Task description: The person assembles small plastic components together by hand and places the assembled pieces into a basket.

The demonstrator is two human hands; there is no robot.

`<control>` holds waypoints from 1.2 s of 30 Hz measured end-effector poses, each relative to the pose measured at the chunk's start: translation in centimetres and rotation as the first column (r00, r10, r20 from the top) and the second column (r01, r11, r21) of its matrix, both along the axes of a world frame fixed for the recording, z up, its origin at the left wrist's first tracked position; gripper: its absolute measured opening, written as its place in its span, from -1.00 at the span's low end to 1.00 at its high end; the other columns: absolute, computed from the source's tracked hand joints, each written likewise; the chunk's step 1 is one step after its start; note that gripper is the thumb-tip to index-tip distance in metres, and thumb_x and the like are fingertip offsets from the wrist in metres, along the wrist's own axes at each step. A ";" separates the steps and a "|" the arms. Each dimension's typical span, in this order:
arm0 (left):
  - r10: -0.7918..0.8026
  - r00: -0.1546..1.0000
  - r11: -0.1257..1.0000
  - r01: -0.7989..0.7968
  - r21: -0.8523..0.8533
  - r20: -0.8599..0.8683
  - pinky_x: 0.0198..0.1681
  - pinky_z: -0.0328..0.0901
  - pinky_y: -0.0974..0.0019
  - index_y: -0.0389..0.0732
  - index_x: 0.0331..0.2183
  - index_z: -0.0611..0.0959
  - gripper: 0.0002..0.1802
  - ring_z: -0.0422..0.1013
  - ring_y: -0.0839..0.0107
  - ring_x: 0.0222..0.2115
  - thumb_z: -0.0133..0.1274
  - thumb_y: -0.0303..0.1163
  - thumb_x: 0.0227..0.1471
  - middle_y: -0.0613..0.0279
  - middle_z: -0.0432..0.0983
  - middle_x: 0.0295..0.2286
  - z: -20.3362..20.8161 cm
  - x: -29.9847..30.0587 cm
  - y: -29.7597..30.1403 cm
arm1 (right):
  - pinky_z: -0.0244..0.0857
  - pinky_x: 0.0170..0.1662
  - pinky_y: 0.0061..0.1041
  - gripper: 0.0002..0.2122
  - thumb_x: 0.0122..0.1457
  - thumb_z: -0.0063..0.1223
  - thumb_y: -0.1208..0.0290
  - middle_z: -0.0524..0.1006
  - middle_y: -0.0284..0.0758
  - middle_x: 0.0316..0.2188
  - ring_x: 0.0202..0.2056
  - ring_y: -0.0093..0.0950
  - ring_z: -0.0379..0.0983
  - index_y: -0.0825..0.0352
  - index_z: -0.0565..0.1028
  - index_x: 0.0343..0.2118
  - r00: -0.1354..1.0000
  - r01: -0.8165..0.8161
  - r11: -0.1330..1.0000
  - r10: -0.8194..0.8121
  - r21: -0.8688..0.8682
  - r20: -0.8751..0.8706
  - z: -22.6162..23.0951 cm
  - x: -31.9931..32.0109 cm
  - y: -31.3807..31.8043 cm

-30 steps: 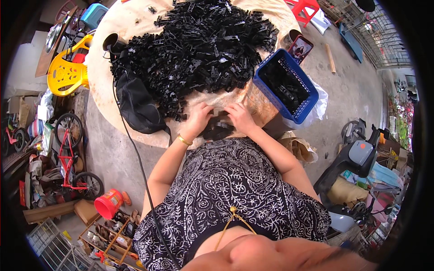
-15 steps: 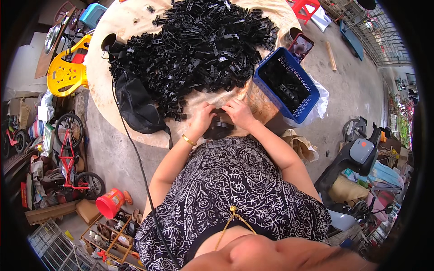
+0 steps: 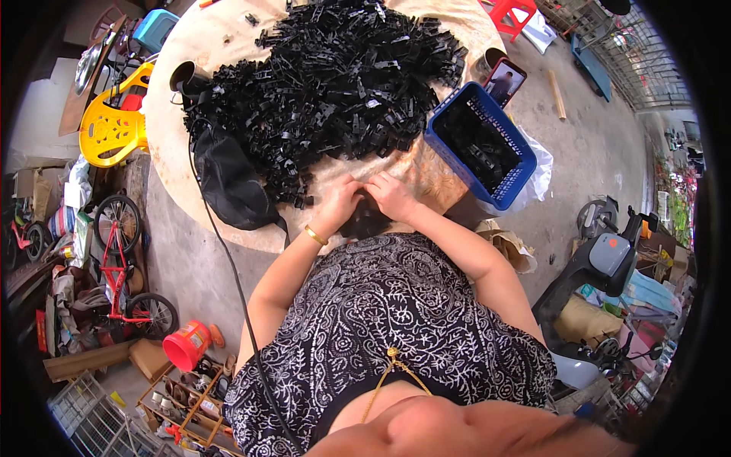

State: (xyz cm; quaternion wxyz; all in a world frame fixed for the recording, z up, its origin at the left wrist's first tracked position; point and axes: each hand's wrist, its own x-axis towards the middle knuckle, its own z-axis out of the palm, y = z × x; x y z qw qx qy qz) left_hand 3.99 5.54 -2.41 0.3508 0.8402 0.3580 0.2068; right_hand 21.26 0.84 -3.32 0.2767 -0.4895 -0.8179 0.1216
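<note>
My left hand [image 3: 342,204] and my right hand [image 3: 391,198] meet at the near edge of the round table, their bent fingertips close together. Both are closed, and whatever they pinch is too small or too hidden to make out. Just below the fingers, against the patterned dress, is a black thing [image 3: 365,220] whose kind I cannot tell. A big heap of small black plastic pieces [image 3: 343,84] spreads beyond my hands. To the right stands a blue basket [image 3: 502,194] with more black pieces inside.
A black bag [image 3: 232,183] lies left of my hands, with a dark cable running past it. A phone [image 3: 505,81] leans behind the basket, near a cup [image 3: 491,59]. Around the table [image 3: 171,137] are a yellow chair [image 3: 114,126], a red bicycle [image 3: 114,259] and a scooter [image 3: 601,259].
My right hand has shifted left, bringing its fingers up against my left hand's. The picture on the phone screen is different. The heap looks unchanged.
</note>
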 end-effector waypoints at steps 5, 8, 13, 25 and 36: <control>0.140 0.989 0.990 -0.140 0.000 0.041 -0.35 0.29 0.26 -0.31 -0.40 0.52 -0.77 0.35 0.18 -0.40 0.13 -0.55 -0.25 0.09 0.39 -0.43 1.2 0.1 -1.5 | 0.28 -0.21 -0.37 -0.84 -0.07 -0.02 0.50 0.42 -0.26 -0.38 -0.31 -0.28 0.33 0.35 0.46 -0.37 0.988 0.099 0.986 -0.113 -0.135 -0.102 1.7 2.8 3.2; 0.266 0.964 0.949 -0.257 -0.184 0.026 -0.37 0.30 0.32 -0.30 -0.37 0.48 -0.72 0.38 0.28 -0.46 0.15 -0.51 -0.23 0.11 0.42 -0.47 1.9 -0.1 -1.9 | 0.25 -0.14 -0.37 -0.74 -0.07 0.03 0.50 0.42 -0.25 -0.31 -0.26 -0.27 0.32 0.33 0.45 -0.24 0.915 0.404 0.915 -0.404 -0.014 -0.003 2.4 4.7 4.5; 0.367 0.930 0.858 -0.328 -0.395 0.024 -0.43 0.30 0.42 -0.30 -0.35 0.47 -0.70 0.38 0.48 -0.54 0.19 -0.46 -0.19 0.23 0.47 -0.53 1.9 -0.3 -1.8 | 0.30 -0.21 -0.39 -0.68 -0.08 0.05 0.54 0.40 -0.24 -0.30 -0.35 -0.30 0.37 0.33 0.42 -0.17 0.936 0.335 0.942 -0.336 0.022 0.101 1.5 5.7 5.1; 0.579 0.787 0.641 -0.278 -0.716 0.213 -0.26 0.35 0.50 -0.35 -0.25 0.36 -0.64 0.45 0.49 -0.38 0.11 -0.65 -0.15 0.21 0.45 -0.40 3.0 0.4 -1.4 | 0.32 -0.63 -0.69 -0.75 0.06 0.13 0.31 0.50 -0.33 -0.63 -0.67 -0.64 0.42 0.46 0.47 -0.49 0.501 -0.125 0.583 -0.662 -0.803 -0.558 4.6 1.1 1.1; 0.552 0.794 0.581 -0.148 -0.800 0.254 -0.26 0.33 0.53 -0.33 -0.22 0.37 -0.64 0.41 0.55 -0.34 0.08 -0.66 -0.11 0.21 0.45 -0.34 3.9 -0.2 -2.1 | 0.26 -0.67 -0.68 -0.73 0.03 0.16 0.28 0.50 -0.31 -0.67 -0.72 -0.64 0.39 0.43 0.48 -0.56 0.592 -0.124 0.489 -0.662 -0.864 -0.460 5.6 0.9 0.9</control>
